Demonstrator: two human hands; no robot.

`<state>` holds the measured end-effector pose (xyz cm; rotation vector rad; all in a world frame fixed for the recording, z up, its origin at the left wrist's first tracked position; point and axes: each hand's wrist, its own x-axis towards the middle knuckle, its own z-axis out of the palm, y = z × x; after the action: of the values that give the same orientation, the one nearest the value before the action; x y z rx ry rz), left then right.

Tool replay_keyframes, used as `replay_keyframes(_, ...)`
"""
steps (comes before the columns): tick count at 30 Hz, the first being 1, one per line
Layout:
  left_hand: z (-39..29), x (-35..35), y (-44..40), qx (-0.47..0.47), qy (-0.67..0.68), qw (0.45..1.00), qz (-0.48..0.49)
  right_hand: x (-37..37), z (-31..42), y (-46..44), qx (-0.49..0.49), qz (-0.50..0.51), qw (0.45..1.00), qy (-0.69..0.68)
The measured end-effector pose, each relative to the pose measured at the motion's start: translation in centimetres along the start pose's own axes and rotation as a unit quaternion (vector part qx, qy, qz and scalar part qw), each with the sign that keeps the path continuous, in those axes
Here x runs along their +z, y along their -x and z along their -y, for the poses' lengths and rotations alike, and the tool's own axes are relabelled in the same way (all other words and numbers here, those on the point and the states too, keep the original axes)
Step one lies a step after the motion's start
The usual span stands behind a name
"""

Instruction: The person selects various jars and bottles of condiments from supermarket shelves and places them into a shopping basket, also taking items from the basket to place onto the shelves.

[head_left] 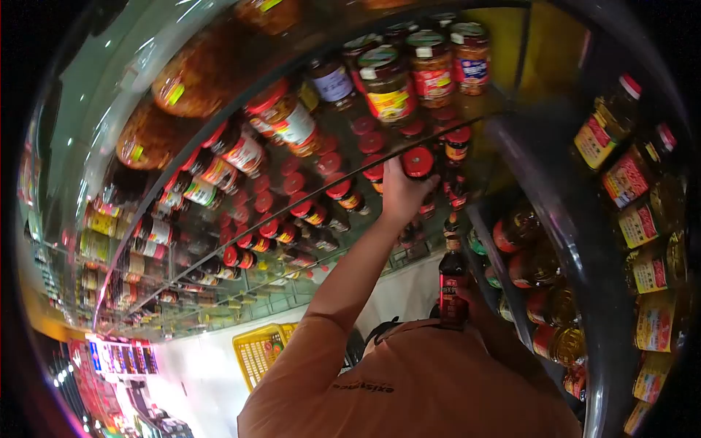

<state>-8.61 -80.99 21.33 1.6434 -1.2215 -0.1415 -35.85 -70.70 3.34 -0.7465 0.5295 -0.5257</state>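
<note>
My left hand (406,191) reaches to the glass shelf, its fingers closed around a dark jar with a red lid (418,161). Similar red-lidded jars (341,188) stand beside it in rows. Close to my body, a dark sauce bottle (453,283) with a dark red label is held upright in my right hand (475,301). Shadow and the bottle hide most of that hand's fingers.
Taller sauce jars (388,91) fill the glass shelf above. Oil bottles (629,175) and more jars (553,306) line the right side, behind a dark curved frame (544,190). A yellow basket (250,352) is on the floor at left.
</note>
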Motion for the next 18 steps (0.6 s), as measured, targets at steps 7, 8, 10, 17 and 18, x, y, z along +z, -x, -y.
replay_keyframes(7,4.3,7.0,-2.5,0.034,-0.059,0.992,-0.102,0.6,4.3,3.0,-0.003,-0.086,0.995,-0.041)
replay_keyframes(8,4.5,7.5,-2.5,0.026,-0.061,0.991,-0.115,1.1,5.2,3.4,-0.002,-0.092,0.995,-0.042)
replay_keyframes(10,5.5,8.0,-2.7,0.041,-0.066,0.988,-0.134,2.3,7.1,3.7,-0.002,-0.091,0.991,-0.095)
replay_keyframes(17,6.8,9.3,-2.9,-0.004,-0.054,0.991,-0.123,1.2,6.6,2.6,0.004,-0.072,0.984,-0.162)
replay_keyframes(18,7.0,9.5,-2.9,0.003,-0.060,0.991,-0.118,1.1,6.6,2.4,0.012,-0.088,0.980,-0.178)
